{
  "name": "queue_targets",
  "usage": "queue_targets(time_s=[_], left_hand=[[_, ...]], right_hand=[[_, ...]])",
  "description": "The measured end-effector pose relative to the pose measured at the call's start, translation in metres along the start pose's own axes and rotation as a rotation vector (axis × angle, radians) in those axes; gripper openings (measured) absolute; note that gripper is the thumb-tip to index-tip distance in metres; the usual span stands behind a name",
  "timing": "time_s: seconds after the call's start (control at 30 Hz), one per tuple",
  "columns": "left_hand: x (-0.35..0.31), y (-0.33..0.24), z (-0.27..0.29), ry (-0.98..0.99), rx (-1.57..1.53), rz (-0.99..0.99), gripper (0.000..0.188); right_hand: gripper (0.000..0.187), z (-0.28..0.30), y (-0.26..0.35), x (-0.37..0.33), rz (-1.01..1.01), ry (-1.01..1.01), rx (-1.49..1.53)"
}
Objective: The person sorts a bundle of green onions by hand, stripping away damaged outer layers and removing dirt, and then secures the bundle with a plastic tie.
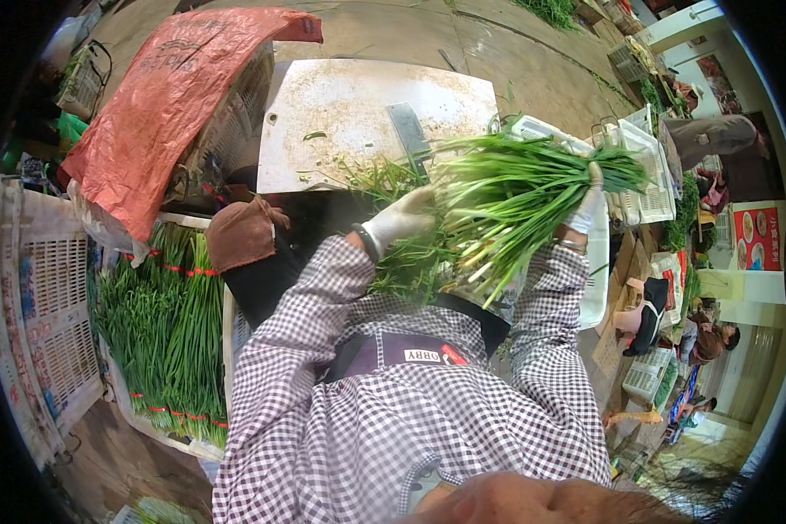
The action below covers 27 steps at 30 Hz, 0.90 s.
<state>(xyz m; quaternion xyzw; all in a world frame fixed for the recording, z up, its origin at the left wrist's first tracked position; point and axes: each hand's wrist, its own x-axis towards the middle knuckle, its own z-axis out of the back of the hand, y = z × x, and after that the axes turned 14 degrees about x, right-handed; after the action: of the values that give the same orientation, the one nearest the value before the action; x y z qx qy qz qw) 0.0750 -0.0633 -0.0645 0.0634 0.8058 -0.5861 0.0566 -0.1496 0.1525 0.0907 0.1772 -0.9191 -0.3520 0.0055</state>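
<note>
My right hand (587, 210), in a pale glove, grips a large loose bunch of garlic chives (520, 183). The leafy tips point right and the pale stem ends fan out to the left. My left hand (402, 223), also gloved, is beside those stem ends; its fingers are smeared by motion. Loose green trimmings (410, 266) lie in front of me, below and around the left hand. Beyond the hands, a flat grey blade (407, 131) rests on a stained white board (332, 105) with scraps on it.
A white crate (229, 332) on the left holds chive bundles (162, 323) tied with red bands. A red woven sack (183, 79) covers a basket behind it. A brown cloth (242, 234) lies nearby. White crates (642, 166) stand at right, with other people (707, 341) farther off.
</note>
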Motion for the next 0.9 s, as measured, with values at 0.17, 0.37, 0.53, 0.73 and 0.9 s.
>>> queue_targets(time_s=[0.17, 0.37, 0.53, 0.73, 0.9], left_hand=[[-0.003, -0.030, -0.027, 0.209, -0.511, -0.236, 0.077], [0.011, 0.005, -0.035, 0.023, -0.544, -0.105, 0.038], [-0.005, -0.027, -0.045, 0.102, -0.553, -0.270, 0.036], [-0.005, 0.017, 0.003, 0.111, 0.574, 0.079, 0.021], [-0.021, -0.031, -0.009, -0.191, 0.010, -0.037, 0.041]], right_hand=[[0.024, -0.006, -0.021, -0.014, -0.045, 0.143, 0.133], [0.025, -0.006, -0.022, -0.016, -0.284, 0.315, 0.498], [0.026, 0.002, -0.016, -0.015, -0.223, 0.376, 0.429], [0.026, -0.003, 0.002, -0.018, -0.060, 0.321, 0.248], [0.029, -0.005, 0.006, -0.021, -0.029, 0.325, 0.186]])
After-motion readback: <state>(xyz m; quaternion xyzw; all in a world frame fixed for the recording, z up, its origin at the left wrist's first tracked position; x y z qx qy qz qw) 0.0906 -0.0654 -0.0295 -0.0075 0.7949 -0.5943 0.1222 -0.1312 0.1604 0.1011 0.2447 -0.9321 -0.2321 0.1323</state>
